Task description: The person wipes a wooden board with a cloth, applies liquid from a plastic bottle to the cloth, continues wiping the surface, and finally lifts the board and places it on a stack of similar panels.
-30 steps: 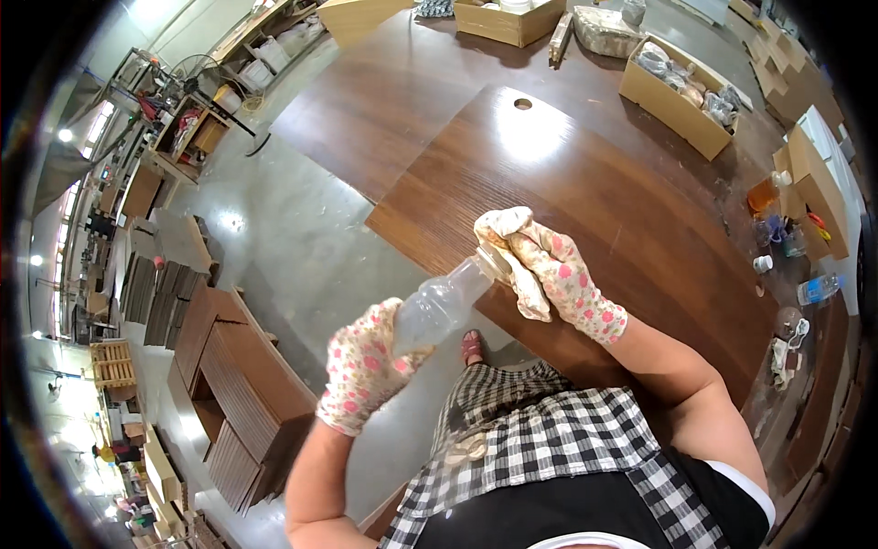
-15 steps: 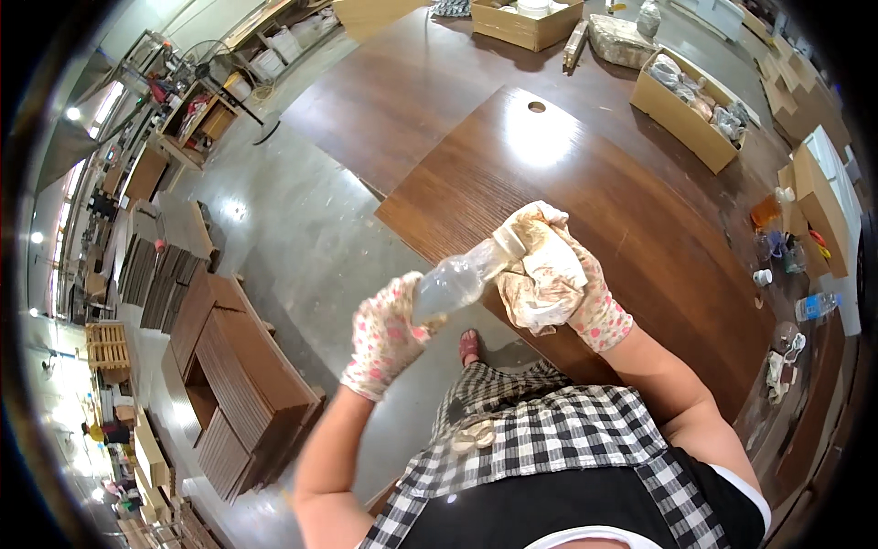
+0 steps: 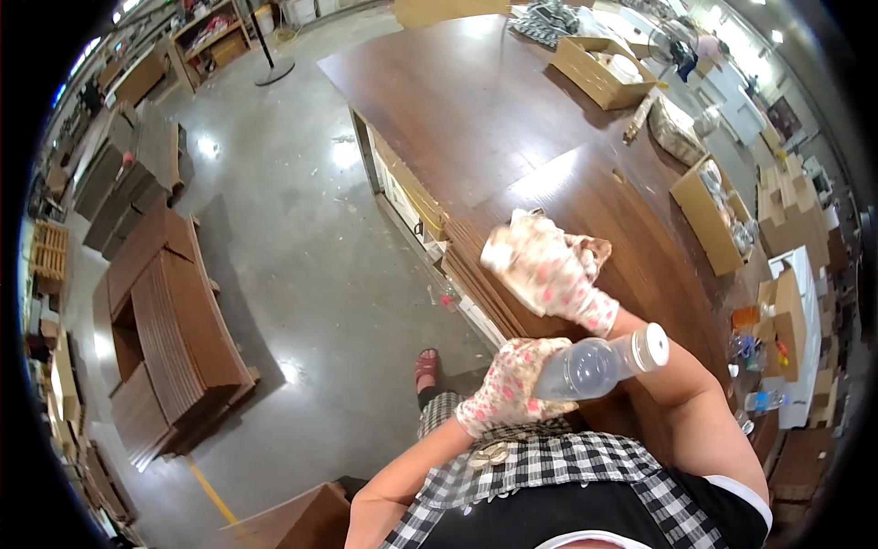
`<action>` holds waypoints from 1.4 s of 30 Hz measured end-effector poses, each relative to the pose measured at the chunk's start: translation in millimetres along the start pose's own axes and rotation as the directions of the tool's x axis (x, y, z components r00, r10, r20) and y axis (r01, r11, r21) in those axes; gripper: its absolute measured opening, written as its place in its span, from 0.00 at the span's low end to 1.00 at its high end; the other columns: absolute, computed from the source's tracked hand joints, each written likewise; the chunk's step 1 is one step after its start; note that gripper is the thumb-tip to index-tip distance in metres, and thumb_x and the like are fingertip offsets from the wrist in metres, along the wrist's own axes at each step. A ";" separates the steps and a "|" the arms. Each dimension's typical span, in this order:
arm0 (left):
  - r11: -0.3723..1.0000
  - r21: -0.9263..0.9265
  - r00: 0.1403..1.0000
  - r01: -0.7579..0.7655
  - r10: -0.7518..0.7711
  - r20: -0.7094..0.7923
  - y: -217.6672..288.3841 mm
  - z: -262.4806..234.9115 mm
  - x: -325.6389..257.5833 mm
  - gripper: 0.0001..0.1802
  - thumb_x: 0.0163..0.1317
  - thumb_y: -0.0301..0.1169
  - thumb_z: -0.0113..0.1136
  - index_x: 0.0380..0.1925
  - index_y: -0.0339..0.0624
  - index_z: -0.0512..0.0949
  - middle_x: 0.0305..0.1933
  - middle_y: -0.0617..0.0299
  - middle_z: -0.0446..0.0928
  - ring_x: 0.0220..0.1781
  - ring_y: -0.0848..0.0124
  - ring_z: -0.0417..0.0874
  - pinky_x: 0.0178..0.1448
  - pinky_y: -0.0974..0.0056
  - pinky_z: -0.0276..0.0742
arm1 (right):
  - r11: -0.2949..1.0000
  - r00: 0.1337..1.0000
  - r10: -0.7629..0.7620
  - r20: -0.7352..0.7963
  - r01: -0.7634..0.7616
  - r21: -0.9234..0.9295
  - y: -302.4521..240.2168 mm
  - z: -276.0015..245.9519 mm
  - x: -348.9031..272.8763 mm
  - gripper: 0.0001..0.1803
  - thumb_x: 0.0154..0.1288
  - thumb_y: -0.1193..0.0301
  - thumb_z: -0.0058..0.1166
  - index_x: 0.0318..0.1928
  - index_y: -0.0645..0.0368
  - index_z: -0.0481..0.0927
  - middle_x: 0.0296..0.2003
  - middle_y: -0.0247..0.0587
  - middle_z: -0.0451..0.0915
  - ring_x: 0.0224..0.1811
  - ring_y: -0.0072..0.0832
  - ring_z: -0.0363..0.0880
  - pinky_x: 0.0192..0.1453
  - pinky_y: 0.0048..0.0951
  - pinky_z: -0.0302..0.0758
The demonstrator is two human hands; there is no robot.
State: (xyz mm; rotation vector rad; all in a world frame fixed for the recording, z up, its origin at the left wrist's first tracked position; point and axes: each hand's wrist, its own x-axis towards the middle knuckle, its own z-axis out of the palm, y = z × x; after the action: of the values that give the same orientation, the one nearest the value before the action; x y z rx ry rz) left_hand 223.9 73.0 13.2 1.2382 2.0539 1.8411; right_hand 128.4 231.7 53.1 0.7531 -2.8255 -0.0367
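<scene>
My left hand [image 3: 508, 386], in a white glove with pink dots, is wrapped round the lower part of a clear plastic bottle [image 3: 585, 370]. The bottle tilts with its white cap toward the right, above my right forearm. In a matching glove, my right hand [image 3: 560, 285] presses a crumpled, stained cloth [image 3: 593, 254] on the left edge of a dark brown wood panel [image 3: 649, 229]. Motion blurs this hand a little, and part of the cloth is hidden beneath it. Below that edge, several more brown panels [image 3: 476, 274] are stacked.
Two cardboard boxes [image 3: 599, 82] [image 3: 709, 220] of small goods stand on the far and right parts of the table. Bottles, including a blue-labelled one [image 3: 766, 401], stand at the right. On the floor at left lies a stack of brown panels [image 3: 174, 339].
My right hand with the cloth has left the bottle's cap end and come down on the panel's edge. My left hand has carried the bottle right and nearer my body. The view has turned.
</scene>
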 end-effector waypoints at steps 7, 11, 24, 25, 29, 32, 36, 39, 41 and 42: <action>0.981 -0.063 0.969 -0.185 0.172 -0.176 -15.0 11.7 -7.1 0.36 0.43 0.47 0.76 0.50 0.38 0.75 0.43 0.51 0.81 0.43 0.53 0.83 0.50 0.53 0.77 | 0.944 0.992 -0.020 -0.124 0.059 0.324 -0.6 31.8 56.9 0.15 0.64 0.70 0.54 0.51 0.45 0.80 0.56 0.36 0.78 0.59 0.46 0.73 0.66 0.50 0.66; 0.977 -0.101 0.969 -0.189 0.168 -0.183 -18.6 6.3 -6.0 0.34 0.43 0.47 0.76 0.47 0.38 0.78 0.41 0.51 0.82 0.43 0.53 0.84 0.49 0.53 0.79 | 0.994 0.979 -0.063 -0.195 0.080 0.078 -1.2 39.6 10.3 0.19 0.60 0.75 0.56 0.53 0.47 0.80 0.53 0.39 0.79 0.60 0.43 0.74 0.68 0.46 0.65; 0.976 -0.127 0.977 -0.177 0.159 -0.140 -21.5 12.9 -10.1 0.40 0.42 0.42 0.77 0.55 0.39 0.72 0.45 0.52 0.80 0.48 0.54 0.82 0.55 0.52 0.76 | 0.996 0.991 -0.049 -0.121 0.040 -0.077 28.8 47.0 45.0 0.12 0.64 0.69 0.55 0.48 0.47 0.81 0.54 0.40 0.79 0.61 0.49 0.71 0.65 0.53 0.64; 0.985 -0.083 0.979 -0.152 0.139 -0.147 -17.2 10.4 -10.3 0.40 0.41 0.42 0.77 0.55 0.38 0.72 0.45 0.52 0.80 0.48 0.54 0.82 0.55 0.52 0.76 | 0.998 0.990 -0.041 -0.138 0.033 -0.060 29.1 47.8 41.7 0.11 0.64 0.70 0.55 0.47 0.47 0.81 0.53 0.39 0.79 0.61 0.49 0.71 0.65 0.53 0.64; 0.989 -0.056 0.986 -0.139 0.133 -0.099 -14.9 8.7 -8.6 0.40 0.40 0.40 0.77 0.54 0.38 0.73 0.45 0.52 0.80 0.47 0.55 0.83 0.53 0.53 0.77 | 1.000 0.983 -0.026 -0.180 0.029 0.011 44.1 66.1 25.0 0.10 0.64 0.72 0.54 0.45 0.49 0.81 0.52 0.39 0.80 0.59 0.46 0.73 0.65 0.51 0.65; 0.983 -0.096 0.977 -0.156 0.139 -0.161 -21.9 12.9 -11.5 0.39 0.38 0.39 0.76 0.54 0.39 0.74 0.46 0.52 0.80 0.48 0.55 0.82 0.53 0.52 0.77 | 1.000 0.990 -0.012 -0.141 0.012 -0.005 23.9 51.1 39.4 0.10 0.65 0.68 0.54 0.46 0.47 0.82 0.54 0.40 0.80 0.60 0.49 0.72 0.63 0.53 0.66; 0.990 -0.080 0.986 -0.120 0.109 -0.127 -15.8 9.1 -10.1 0.40 0.42 0.45 0.77 0.54 0.38 0.73 0.45 0.51 0.80 0.47 0.56 0.83 0.54 0.52 0.78 | 1.000 0.966 0.003 -0.260 -0.010 -0.028 21.3 46.7 49.6 0.11 0.65 0.69 0.54 0.47 0.51 0.82 0.51 0.42 0.80 0.58 0.49 0.73 0.64 0.50 0.66; 0.985 -0.073 0.982 -0.156 0.146 -0.122 -21.8 9.6 -7.9 0.41 0.42 0.48 0.77 0.53 0.38 0.73 0.44 0.52 0.80 0.46 0.55 0.83 0.53 0.52 0.78 | 0.992 0.979 -0.091 -0.181 0.074 -0.099 19.1 37.2 32.8 0.12 0.64 0.70 0.55 0.48 0.49 0.82 0.54 0.41 0.79 0.60 0.48 0.73 0.66 0.51 0.65; 0.982 -0.099 0.978 -0.161 0.145 -0.149 -19.8 14.8 -8.1 0.40 0.42 0.47 0.77 0.53 0.37 0.74 0.43 0.52 0.81 0.46 0.54 0.83 0.52 0.52 0.78 | 0.999 0.979 -0.018 -0.201 0.025 0.029 20.8 39.2 39.9 0.12 0.65 0.70 0.54 0.48 0.46 0.82 0.54 0.41 0.79 0.60 0.49 0.72 0.66 0.52 0.65; 0.981 -0.101 0.978 -0.164 0.148 -0.147 -20.0 16.2 -7.2 0.40 0.41 0.46 0.77 0.53 0.37 0.74 0.43 0.51 0.81 0.46 0.54 0.83 0.52 0.52 0.78 | 0.998 0.987 0.017 -0.158 -0.007 0.064 21.2 37.7 57.3 0.13 0.65 0.70 0.53 0.49 0.45 0.82 0.55 0.41 0.79 0.62 0.50 0.71 0.67 0.52 0.65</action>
State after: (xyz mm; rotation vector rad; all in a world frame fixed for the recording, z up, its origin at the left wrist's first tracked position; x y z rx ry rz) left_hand 228.4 82.6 -11.4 1.3107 1.9364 2.1378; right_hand 61.5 220.6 29.6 0.7183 -2.6905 0.1106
